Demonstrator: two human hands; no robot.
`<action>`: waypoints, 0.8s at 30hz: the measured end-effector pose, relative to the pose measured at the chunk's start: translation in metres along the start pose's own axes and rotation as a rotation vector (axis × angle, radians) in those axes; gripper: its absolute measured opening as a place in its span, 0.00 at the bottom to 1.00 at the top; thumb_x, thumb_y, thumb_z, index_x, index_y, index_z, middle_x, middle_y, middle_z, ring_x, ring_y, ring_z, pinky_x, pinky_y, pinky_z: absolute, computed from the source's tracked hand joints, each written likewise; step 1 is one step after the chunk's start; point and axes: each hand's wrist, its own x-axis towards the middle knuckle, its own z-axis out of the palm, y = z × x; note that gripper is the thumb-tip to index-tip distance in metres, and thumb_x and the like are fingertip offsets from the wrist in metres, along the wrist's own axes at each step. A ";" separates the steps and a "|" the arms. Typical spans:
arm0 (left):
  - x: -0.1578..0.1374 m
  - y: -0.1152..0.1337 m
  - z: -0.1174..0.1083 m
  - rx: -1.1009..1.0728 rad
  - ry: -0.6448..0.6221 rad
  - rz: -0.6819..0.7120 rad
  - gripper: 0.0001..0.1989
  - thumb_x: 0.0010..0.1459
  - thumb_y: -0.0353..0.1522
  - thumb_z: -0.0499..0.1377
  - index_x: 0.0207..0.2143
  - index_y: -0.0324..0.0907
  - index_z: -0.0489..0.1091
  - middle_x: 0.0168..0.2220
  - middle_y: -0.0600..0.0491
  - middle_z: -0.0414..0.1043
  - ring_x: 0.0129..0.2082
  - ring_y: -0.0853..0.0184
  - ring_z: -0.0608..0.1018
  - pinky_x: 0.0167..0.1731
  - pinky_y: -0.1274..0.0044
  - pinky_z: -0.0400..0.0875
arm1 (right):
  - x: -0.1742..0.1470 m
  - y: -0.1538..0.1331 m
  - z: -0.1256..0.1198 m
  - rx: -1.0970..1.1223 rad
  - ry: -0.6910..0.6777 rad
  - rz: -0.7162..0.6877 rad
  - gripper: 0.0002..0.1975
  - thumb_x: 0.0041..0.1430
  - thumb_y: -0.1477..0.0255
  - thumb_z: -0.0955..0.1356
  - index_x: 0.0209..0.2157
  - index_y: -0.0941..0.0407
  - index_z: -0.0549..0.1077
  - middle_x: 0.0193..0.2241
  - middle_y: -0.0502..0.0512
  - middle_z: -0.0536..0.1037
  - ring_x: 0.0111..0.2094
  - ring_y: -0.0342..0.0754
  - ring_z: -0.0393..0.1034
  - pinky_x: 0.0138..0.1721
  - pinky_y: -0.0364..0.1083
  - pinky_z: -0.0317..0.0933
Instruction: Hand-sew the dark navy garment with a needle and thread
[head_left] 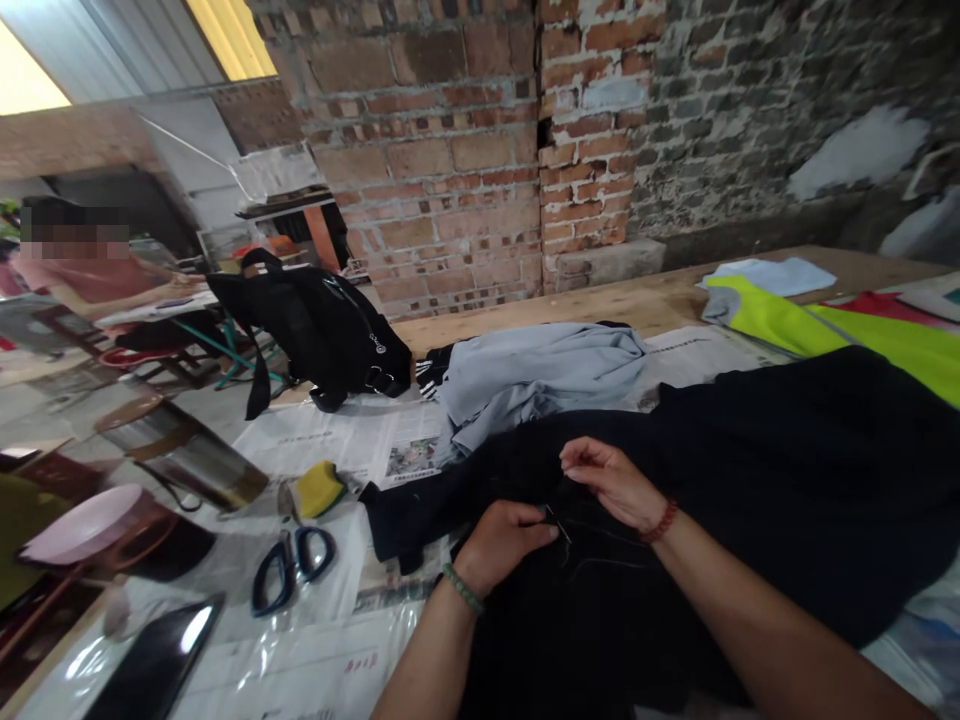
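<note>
A dark navy or black garment spreads over the front and right of the table. My left hand, wearing a green bead bracelet, pinches a fold of its cloth between thumb and fingers. A short thin pale sliver, perhaps a needle or thread, shows at those fingertips. My right hand, with a red bead bracelet, is raised just above the cloth, thumb and fingers closed together; what they hold is too small to make out. Pale loose thread trails over the dark cloth below it.
Left on the newspaper are scissors, a yellow sponge, a steel flask, a pink bowl and a phone. Behind lie a black backpack, grey cloth and a yellow garment. A person sits far left.
</note>
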 end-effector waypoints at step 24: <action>0.009 -0.006 0.017 0.166 0.392 0.304 0.08 0.49 0.35 0.56 0.28 0.42 0.73 0.24 0.56 0.72 0.25 0.70 0.71 0.26 0.80 0.62 | -0.004 -0.003 0.007 -0.287 -0.214 0.094 0.08 0.44 0.67 0.69 0.25 0.58 0.73 0.25 0.49 0.71 0.30 0.42 0.63 0.35 0.42 0.54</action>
